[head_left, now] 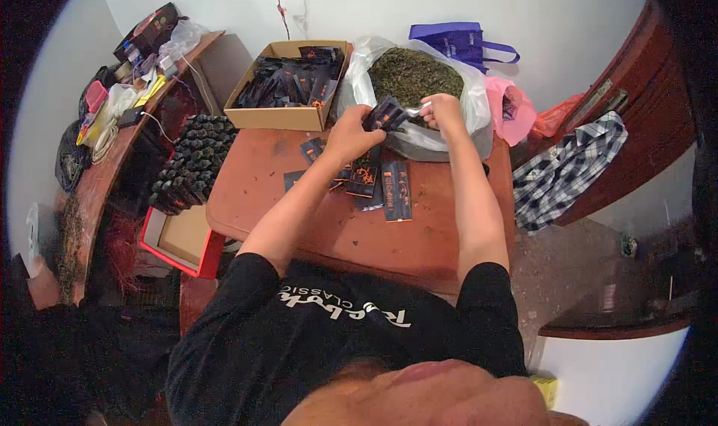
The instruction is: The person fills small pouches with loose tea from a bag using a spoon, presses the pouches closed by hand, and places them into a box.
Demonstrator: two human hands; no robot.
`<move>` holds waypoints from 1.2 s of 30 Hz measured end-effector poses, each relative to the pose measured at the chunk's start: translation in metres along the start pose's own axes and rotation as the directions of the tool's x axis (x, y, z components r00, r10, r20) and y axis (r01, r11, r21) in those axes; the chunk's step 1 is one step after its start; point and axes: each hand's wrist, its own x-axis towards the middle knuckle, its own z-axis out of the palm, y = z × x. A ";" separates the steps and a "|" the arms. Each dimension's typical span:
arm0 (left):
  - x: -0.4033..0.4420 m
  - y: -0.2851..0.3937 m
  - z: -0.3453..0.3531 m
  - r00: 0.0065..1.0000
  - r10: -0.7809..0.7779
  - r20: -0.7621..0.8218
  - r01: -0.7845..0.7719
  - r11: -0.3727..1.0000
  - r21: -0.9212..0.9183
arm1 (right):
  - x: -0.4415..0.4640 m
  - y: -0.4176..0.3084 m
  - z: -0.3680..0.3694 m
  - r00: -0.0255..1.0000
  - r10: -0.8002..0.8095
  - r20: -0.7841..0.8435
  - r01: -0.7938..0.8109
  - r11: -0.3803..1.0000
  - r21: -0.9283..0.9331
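My left hand [353, 134] is closed round a small black packet [387, 115] with orange print, held up over the table's far side. Close by, my right hand [443, 114] grips a shiny metal spoon [416, 110], its front end at the packet's edge. Whether the spoon reaches inside the packet I cannot tell. Just beyond both hands, dried tea leaves [419, 77] fill a large clear plastic bag [449, 147]. Several flat black packets [396, 190] lie on the table below my left hand, some overlapping.
An open cardboard box [274, 119] of black packets stands at the table's [299, 216] back left. A red-edged box [179, 250] and stacked black packets [196, 157] are at left. A purple bag [456, 41], pink bag [516, 112] and checked cloth [568, 168] are at right.
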 end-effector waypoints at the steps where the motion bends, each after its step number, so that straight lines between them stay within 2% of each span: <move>1: 0.000 0.000 0.000 1.000 0.016 -0.012 -0.016 1.000 0.013 | 0.000 -0.001 -0.003 1.000 -0.009 -0.004 0.009 1.000 0.030; 7: 0.002 0.013 -0.006 0.994 -0.077 0.073 0.077 0.997 0.007 | 0.001 -0.027 -0.019 0.998 -0.045 -0.040 0.048 0.996 0.077; 10: 0.007 -0.003 0.005 1.000 0.008 -0.007 -0.008 0.999 0.052 | 0.003 -0.043 -0.026 0.998 -0.068 -0.018 0.069 0.993 0.092; 13: 0.010 -0.008 0.008 1.000 -0.002 0.014 0.001 0.998 0.063 | -0.001 -0.055 -0.028 0.994 -0.108 0.027 0.106 0.992 0.065; 17: 0.009 0.000 0.008 1.000 -0.025 0.016 0.024 0.997 0.070 | -0.016 -0.067 -0.015 0.989 -0.138 0.055 0.141 0.988 -0.059; 20: 0.003 0.013 0.003 0.999 -0.033 0.014 0.032 0.997 0.064 | -0.033 -0.078 0.001 0.975 -0.214 0.056 0.221 0.943 -0.249; 23: 0.002 0.009 0.005 1.000 0.002 -0.012 -0.001 0.998 0.066 | -0.047 -0.079 0.016 0.859 -0.480 0.181 0.502 0.715 -0.487; 25: 0.000 0.010 0.005 1.000 0.003 -0.030 -0.001 0.998 0.058 | -0.061 -0.080 0.024 0.724 -0.624 0.293 0.662 0.512 -0.548; 27: 0.002 0.010 0.004 1.000 -0.008 -0.010 0.008 0.999 0.040 | -0.072 -0.089 0.030 0.773 -0.558 0.300 0.621 0.573 -0.535; 30: 0.001 0.001 0.005 1.000 0.004 -0.008 -0.004 1.000 -0.003 | -0.068 -0.093 0.021 0.719 -0.650 0.246 0.652 0.509 -0.563; 33: -0.001 0.002 0.001 1.000 -0.023 0.003 0.023 0.999 -0.029 | -0.055 -0.089 0.007 0.813 -0.580 0.054 0.532 0.701 -0.474; 34: -0.003 0.005 -0.002 0.999 -0.044 0.009 0.044 0.998 -0.033 | -0.050 -0.084 0.001 0.836 -0.549 0.009 0.477 0.718 -0.507; 36: -0.003 -0.001 -0.001 1.000 -0.021 0.005 0.021 0.999 -0.035 | -0.021 -0.053 -0.007 0.817 -0.575 0.035 0.398 0.519 -0.756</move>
